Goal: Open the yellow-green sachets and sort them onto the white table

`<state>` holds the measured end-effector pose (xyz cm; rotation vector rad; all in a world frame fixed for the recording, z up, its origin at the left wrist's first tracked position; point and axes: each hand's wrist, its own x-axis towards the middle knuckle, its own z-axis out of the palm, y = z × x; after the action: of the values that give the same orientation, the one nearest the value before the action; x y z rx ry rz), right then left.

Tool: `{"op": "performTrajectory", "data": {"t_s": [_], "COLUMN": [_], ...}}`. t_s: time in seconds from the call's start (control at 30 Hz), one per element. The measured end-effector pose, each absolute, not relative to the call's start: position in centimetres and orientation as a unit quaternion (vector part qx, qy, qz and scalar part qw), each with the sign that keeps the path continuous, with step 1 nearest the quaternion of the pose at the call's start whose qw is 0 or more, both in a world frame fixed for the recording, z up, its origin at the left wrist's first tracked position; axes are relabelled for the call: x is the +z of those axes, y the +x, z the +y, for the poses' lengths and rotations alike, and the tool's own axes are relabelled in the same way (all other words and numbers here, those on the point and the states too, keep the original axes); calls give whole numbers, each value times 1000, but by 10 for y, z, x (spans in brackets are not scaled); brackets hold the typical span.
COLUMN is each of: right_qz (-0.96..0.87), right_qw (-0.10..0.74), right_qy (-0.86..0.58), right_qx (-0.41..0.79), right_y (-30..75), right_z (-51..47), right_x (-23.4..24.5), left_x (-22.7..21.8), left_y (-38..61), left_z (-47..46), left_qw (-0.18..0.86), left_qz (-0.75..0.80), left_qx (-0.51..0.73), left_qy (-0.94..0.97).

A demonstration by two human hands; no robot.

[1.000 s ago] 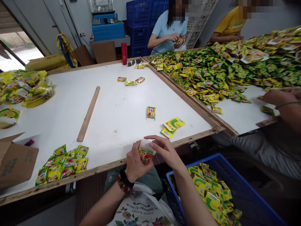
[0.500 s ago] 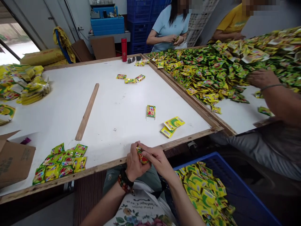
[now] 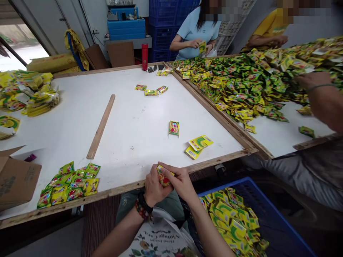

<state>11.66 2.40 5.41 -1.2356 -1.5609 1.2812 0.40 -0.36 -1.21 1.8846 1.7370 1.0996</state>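
Observation:
Between my two hands, just at the table's near edge, is a small yellow, green and red candy box (image 3: 164, 179). My left hand (image 3: 154, 186) is closed round its left side and underside. The fingers of my right hand (image 3: 180, 180) press on its top and right side. On the table in front lie a small box with an open end (image 3: 174, 127) and two flat yellow cartons (image 3: 200, 142). Several green and yellow candy packets (image 3: 71, 182) are laid out near the edge to my left.
A wooden strip (image 3: 102, 126) lies on the white table (image 3: 128, 135). A blue crate (image 3: 281, 221) with boxes stands low at my right. Beyond a wooden divider, packets are heaped (image 3: 235, 82). A co-worker's hand (image 3: 316, 80) reaches in there; a cardboard box (image 3: 18, 184) sits left.
The candy box in my hands now shows more of its front, with my right fingers shifted over its top edge. A co-worker opposite has raised a yellow box.

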Motion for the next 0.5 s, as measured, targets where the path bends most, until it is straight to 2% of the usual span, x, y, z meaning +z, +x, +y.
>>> {"op": "performTrajectory", "data": {"t_s": [0.23, 0.4, 0.5], "right_qz": [-799, -813, -788], "right_qw": [328, 338, 337], "right_qy": [-411, -397, -423], "right_qx": [291, 259, 294], "right_y": [119, 124, 123], "right_z": [7, -4, -6], "right_x": [48, 44, 52], "left_x": [-25, -29, -31], "left_y": [1, -2, -3], "left_z": [-8, -10, -10], "left_qw": [105, 56, 38], "left_qz": [602, 562, 541], "left_qx": [412, 428, 435], "left_qy": [676, 705, 719]}}
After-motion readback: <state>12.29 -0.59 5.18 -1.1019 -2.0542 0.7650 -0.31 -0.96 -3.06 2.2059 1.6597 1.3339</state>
